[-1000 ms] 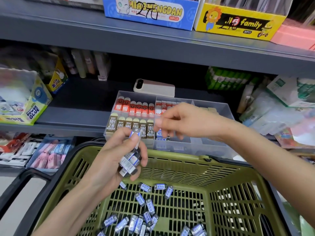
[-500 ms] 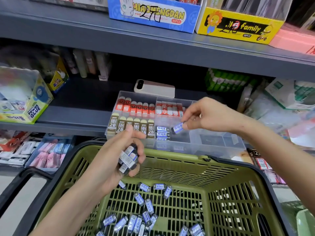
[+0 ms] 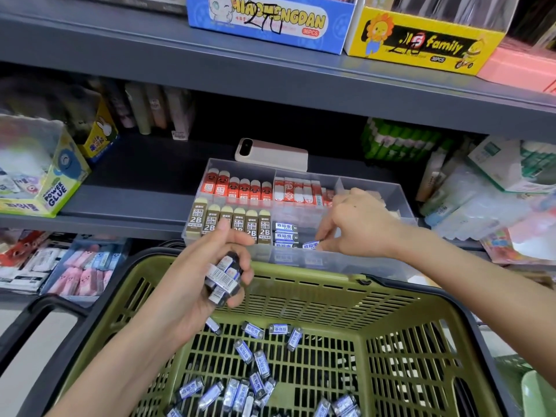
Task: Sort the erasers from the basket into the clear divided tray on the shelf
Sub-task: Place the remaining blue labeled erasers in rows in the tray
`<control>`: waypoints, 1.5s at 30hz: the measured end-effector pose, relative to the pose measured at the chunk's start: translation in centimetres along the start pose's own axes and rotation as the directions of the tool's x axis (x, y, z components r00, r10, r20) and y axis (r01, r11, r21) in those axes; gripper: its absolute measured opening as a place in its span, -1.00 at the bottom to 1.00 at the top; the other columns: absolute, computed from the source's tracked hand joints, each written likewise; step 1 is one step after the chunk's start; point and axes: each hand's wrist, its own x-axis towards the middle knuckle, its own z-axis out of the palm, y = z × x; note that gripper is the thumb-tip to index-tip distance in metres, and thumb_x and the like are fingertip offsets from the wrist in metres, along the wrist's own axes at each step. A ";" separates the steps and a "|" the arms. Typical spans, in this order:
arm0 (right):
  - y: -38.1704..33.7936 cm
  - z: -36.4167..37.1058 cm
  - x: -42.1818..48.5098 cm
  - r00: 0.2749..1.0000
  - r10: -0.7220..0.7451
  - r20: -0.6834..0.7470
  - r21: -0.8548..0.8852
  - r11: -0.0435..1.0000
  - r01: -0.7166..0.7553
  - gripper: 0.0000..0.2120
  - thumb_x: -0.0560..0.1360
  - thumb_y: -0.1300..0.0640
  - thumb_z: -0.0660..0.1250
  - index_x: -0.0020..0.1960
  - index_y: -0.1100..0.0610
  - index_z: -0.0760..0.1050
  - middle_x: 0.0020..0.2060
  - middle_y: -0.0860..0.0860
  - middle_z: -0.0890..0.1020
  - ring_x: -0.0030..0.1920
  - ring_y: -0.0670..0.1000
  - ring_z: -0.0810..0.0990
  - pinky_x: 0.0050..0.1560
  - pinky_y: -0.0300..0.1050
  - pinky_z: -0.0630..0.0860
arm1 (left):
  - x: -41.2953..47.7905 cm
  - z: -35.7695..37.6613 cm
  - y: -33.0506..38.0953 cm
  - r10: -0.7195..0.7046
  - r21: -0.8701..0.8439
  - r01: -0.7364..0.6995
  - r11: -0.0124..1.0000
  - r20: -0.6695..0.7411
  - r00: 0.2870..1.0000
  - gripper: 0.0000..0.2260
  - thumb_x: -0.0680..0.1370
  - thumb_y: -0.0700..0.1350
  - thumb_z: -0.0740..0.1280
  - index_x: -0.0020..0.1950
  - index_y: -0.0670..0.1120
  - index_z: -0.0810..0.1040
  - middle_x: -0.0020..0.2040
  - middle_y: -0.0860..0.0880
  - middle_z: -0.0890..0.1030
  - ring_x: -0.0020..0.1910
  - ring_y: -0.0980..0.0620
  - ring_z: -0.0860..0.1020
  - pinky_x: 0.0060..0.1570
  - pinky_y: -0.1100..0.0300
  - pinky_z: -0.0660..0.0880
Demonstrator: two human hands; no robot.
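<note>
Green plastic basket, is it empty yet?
Not empty: many small blue-labelled erasers lie loose on the floor of the green plastic basket.

Of the person, only two hands and forearms are seen, both cut off by the lower and right edges of the view. The left hand and its forearm are left bare along the whole visible length. The right hand and its forearm are likewise uncovered. Slender fingers are shown on both hands. A small dark spot is noted on the back of the right hand. What is worn higher up cannot be told.
</note>
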 end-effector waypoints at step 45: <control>-0.9 0.5 0.6 0.966 0.218 -0.137 0.022 0.976 -0.217 -0.84 0.50 0.01 0.29 -0.02 -0.07 0.63 -0.08 -0.02 0.65 0.07 0.08 0.51 -0.11 -0.14 0.21 | -0.7 0.3 -0.1 -0.005 -0.183 0.041 0.982 0.194 0.981 -0.63 0.27 -0.41 0.42 0.06 -0.23 0.63 0.18 -0.22 0.59 0.16 -0.22 0.58 0.06 0.17 0.55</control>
